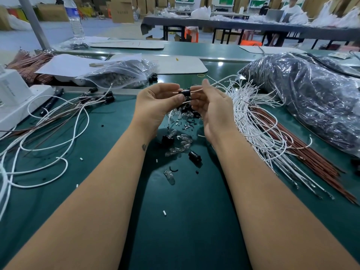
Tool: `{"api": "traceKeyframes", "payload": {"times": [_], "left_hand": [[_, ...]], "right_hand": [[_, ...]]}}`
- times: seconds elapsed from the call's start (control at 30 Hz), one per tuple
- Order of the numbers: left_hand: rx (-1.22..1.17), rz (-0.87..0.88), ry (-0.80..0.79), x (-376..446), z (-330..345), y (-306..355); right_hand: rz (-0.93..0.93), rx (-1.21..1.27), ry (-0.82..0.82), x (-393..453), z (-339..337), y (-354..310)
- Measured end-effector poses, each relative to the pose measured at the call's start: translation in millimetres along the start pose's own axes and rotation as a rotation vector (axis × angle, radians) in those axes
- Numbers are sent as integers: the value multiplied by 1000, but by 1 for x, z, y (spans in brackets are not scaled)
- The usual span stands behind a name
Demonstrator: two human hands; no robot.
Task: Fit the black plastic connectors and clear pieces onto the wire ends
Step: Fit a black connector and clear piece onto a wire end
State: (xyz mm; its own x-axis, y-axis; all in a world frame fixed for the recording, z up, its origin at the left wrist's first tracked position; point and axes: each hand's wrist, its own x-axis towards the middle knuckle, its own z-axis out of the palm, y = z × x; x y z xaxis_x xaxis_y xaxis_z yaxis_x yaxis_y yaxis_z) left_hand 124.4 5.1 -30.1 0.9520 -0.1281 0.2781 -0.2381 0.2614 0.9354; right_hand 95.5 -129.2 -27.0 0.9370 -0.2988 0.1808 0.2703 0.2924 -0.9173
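Both hands were raised above the green table (194,230). The left hand (155,106) and the right hand (212,106) pinched a black connector (186,92) between them, with thin wires running through it to either side. Below lay loose clear pieces (180,145) and another black connector (194,157). A bundle of white wires (259,121) lay to the right, beside a plastic bag (311,94); finished wires (58,114) lay left.

Hands (187,102) raised over tabletop (185,230) centre. Below them: scattered connectors (194,156) and clear pieces (182,146). Left: finished wire assemblies (58,114). Right: wire bundle (263,133), large bag (311,98) behind it. Far left-centre: smaller bag (122,75); water bottle (75,22) beyond.
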Motion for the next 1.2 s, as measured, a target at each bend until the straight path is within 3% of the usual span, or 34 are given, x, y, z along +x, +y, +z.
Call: {"api": "traceKeyframes", "payload": {"times": [0.3, 0.53, 0.6, 0.67, 0.73, 0.83, 0.93, 1.03, 1.1, 1.2], "left_hand": [[104, 48, -84, -6, 2, 4], [316, 62, -80, -3, -7, 7], [567, 163, 4, 1, -14, 5], [865, 222, 196, 6, -25, 1], [1075, 179, 422, 10, -37, -1], [1222, 78, 536, 8, -45, -2], [1249, 262, 440, 8, -41, -1], [1111, 561, 105, 4, -19, 1], [1074, 647, -26, 0, -6, 0], [1106, 640, 20, 2, -9, -2]], "right_hand": [[11, -190, -103, -1, 6, 6], [-68, -278, -56, 1, 3, 7], [-60, -224, 20, 3, -1, 3], [-31, -97, 102, 5, -6, -1], [12, 45, 174, 6, -9, -5], [65, 167, 186, 6, -7, -6], [49, 125, 100, 4, -3, -4], [7, -12, 2, 1, 4, 0], [-17, -60, -39, 0, 9, 2], [-9, -51, 5, 0, 10, 3]]}}
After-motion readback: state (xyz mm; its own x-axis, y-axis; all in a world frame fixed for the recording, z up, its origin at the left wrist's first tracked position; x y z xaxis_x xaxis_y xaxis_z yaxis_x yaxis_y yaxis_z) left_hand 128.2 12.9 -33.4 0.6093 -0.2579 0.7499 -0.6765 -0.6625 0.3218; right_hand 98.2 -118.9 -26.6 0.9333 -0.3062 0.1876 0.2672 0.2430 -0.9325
